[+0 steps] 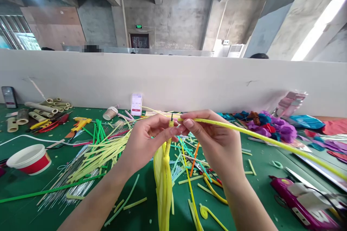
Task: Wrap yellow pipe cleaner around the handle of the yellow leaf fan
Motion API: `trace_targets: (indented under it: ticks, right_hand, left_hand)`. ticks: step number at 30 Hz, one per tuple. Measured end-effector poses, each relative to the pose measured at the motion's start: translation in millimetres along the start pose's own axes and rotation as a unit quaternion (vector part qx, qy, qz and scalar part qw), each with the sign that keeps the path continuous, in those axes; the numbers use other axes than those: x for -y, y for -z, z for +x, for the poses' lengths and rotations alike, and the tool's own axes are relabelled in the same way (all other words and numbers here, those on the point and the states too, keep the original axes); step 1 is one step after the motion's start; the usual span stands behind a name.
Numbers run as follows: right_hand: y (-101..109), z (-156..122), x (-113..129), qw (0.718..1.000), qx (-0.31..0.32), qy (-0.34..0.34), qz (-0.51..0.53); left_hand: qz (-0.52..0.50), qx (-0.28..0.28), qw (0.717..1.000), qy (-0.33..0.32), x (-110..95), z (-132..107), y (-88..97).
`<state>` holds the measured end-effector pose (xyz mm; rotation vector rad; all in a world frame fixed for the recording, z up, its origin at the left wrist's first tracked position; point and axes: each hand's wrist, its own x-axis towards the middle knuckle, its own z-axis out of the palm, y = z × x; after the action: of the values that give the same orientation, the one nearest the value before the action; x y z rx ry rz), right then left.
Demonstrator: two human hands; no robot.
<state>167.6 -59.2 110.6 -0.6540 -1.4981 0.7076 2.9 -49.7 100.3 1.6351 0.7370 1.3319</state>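
My left hand (143, 140) pinches the neck of a long yellow bundle (162, 191), which hangs down in front of me. Its neck is wrapped in yellow, and a thin dark tip (171, 116) sticks up from the top. Close beside it, my right hand (217, 140) has thumb and forefinger closed on a fuzzy yellow pipe cleaner (233, 126). One end of this strip meets the bundle's neck between my fingertips. Its long free part runs off to the right edge of the view. The exact contact between strip and neck is partly hidden by my fingers.
Pale yellow strips (108, 151) and thin wires lie at left, near a paper cup (29, 160) and a yellow glue gun (81, 124). A phone (136, 104) leans on the white partition (173, 79). At right are purple scraps (282, 129), scissors (298, 178) and a magenta power strip (300, 205).
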Motion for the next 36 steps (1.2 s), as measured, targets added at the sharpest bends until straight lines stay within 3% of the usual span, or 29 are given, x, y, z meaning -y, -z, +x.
trace_targets:
  ticks: [4,27,32,36]
  right_hand:
    - [1.3,4.1,-5.5,0.999,0.009,0.025,-0.023]
    - [-3.8,4.4,-12.4,0.998,-0.026,-0.006,-0.048]
    - [-4.8,0.7,-10.1,0.989,-0.029,0.062,-0.134]
    - [-6.1,-3.5,-5.1,0.958,-0.039,0.144,-0.244]
  left_hand:
    - [0.003,-0.004,1.0,0.006,-0.3,-0.3,-1.2]
    - [-0.009,-0.001,1.0,0.023,2.2,-1.0,-2.0]
    - [0.006,-0.007,1.0,0.007,5.0,-1.4,-4.1]
    - [0.014,-0.036,0.999,-0.021,8.7,-2.1,-10.0]
